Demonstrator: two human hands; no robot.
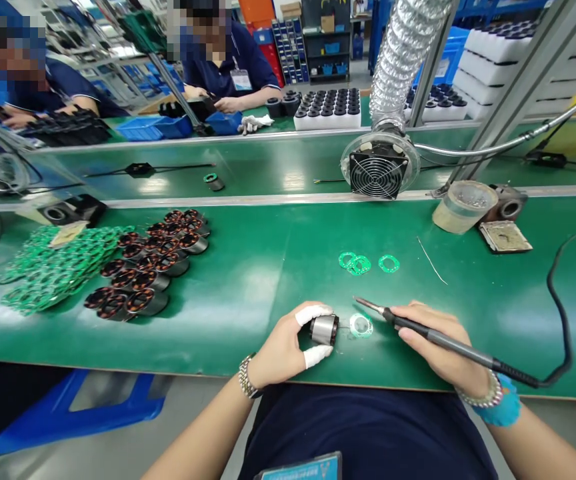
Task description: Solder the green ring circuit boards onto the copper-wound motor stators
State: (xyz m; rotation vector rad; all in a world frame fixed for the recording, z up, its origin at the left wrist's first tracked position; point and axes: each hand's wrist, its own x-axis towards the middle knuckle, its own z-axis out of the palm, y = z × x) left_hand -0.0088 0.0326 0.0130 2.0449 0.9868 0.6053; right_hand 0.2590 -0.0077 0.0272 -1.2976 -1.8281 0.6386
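At the near edge of the green workbench [248, 267], your left hand [288, 343] grips a metal core [325, 331], white-wrapped thumb and finger parted by just the core's width and pressed to opposite sides. The core lies on its side; whether it touches the surface cannot be told. Just beside it, toward the right edge, lies a green ring [362, 334], with fine strands showing between the two.

Your right hand [438, 340] closes around a soldering iron [433, 335], fingers wrapped on the dark handle. Its tip stands out toward the workbench's far left corner, near the ring and apart from it. The iron's cord [564, 313] loops off over the right edge.

Beyond your hands, toward the far edge, lie overlapping green rings [355, 269], a single loose ring [389, 271] and a thin wire [432, 261]. A cup [461, 212] and a sponge tray [505, 236] sit near the far right corner. Over on the left half, copper-wound cores [148, 263] stand in rows beside a pile of green boards [63, 267]. A broad stretch of open green surface runs between those rows and your left hand, reaching from near edge to far.
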